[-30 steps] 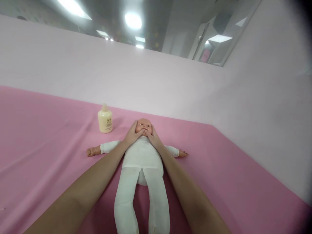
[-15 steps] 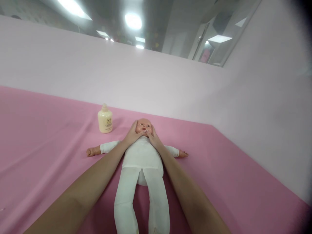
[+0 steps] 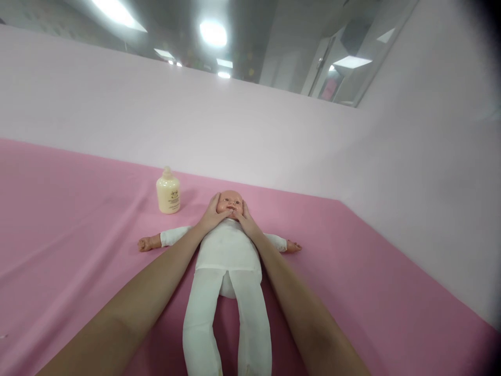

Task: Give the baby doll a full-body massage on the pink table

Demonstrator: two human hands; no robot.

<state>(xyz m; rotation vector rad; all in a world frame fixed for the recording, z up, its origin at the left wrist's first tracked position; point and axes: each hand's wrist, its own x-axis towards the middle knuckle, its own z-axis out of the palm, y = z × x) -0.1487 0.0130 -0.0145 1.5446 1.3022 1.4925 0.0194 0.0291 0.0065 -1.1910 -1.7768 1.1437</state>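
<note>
A pink sheet [image 3: 97, 219] meets a pale wall [image 3: 235, 136]; a doll [image 3: 230, 248] lies face-up on the sheet, its head grasped between two hands.
The left hand [image 3: 212, 216] and right hand [image 3: 248, 221] cup its cheeks, thumbs near the mouth, some fingers hidden. A cream bottle [image 3: 168, 194] nearby bears small, unreadable dark print. Forearms [image 3: 156, 292] partly cover the doll's arms; the lower edge cuts off its legs.
</note>
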